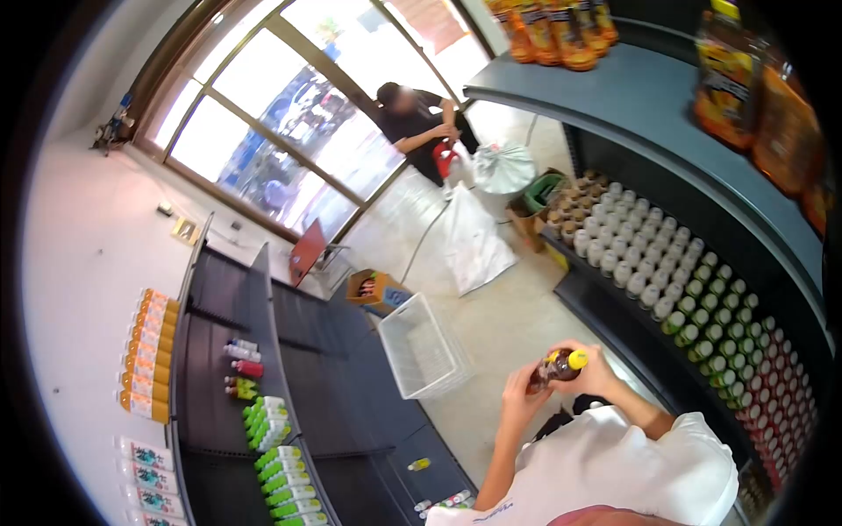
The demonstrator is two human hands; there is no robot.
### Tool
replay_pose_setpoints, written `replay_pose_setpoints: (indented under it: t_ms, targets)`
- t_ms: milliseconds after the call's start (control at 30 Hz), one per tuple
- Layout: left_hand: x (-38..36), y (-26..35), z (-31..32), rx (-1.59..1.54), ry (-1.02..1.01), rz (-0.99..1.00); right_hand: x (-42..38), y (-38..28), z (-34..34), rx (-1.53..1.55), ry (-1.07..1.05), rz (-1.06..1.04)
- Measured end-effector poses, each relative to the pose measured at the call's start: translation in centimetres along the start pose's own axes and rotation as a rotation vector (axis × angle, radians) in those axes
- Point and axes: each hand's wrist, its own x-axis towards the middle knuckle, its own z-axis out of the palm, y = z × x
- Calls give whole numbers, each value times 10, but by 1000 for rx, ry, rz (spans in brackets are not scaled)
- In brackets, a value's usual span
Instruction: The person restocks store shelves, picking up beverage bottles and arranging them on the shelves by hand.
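Note:
A small bottle of dark drink (pixel 554 368) with a yellow cap is held in front of my white shirt. My left hand (pixel 524 393) wraps round its lower end. My right hand (pixel 598 373) grips it near the cap, and its fingers are partly hidden. Below the bottle is pale floor. Nearest to my hands on the left stands a white plastic crate (pixel 412 351). On the right, a shelf carries rows of bottles with white caps (pixel 627 250), green labels (pixel 715 324) and red labels (pixel 781 386).
Large orange drink bottles (pixel 728 88) stand on the upper right shelf (pixel 614 96). Dark shelving (pixel 324 377) on the left holds green-and-white bottles (pixel 285 482). A cardboard box (pixel 373 289), a white sack (pixel 474 241) and a crouching person (pixel 417 127) are farther off by the windows.

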Motion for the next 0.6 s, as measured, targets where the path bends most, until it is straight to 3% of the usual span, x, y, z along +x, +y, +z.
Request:
replay_pose_setpoints:
  t_ms: [100,200,233,300,367,433,533,600]
  targets:
    - [55,-9,-17,-46,110,55,58,-8,11,-55,49,-240]
    - [114,3,-42,20,164,369,91,-32,3,-178,159,-423]
    - [135,11,-47,3,182,369,102,-34,-3,-158,202,-515]
    - [170,32,-59,88,153,634,111,-49,-22,-182,253,-506]
    - [204,60,-60,101,144,731,118,-74,-47,-316,321,-594]
    - [245,85,-59,100,246,1064,121,-103,-67,-395,407,-685]
    - [298,140,-65,-82,312,1369,121,-143,-91,-472,418,-884]
    - [326,174,-70,-203,129,1445,123,-181,-102,-679,455,-906]
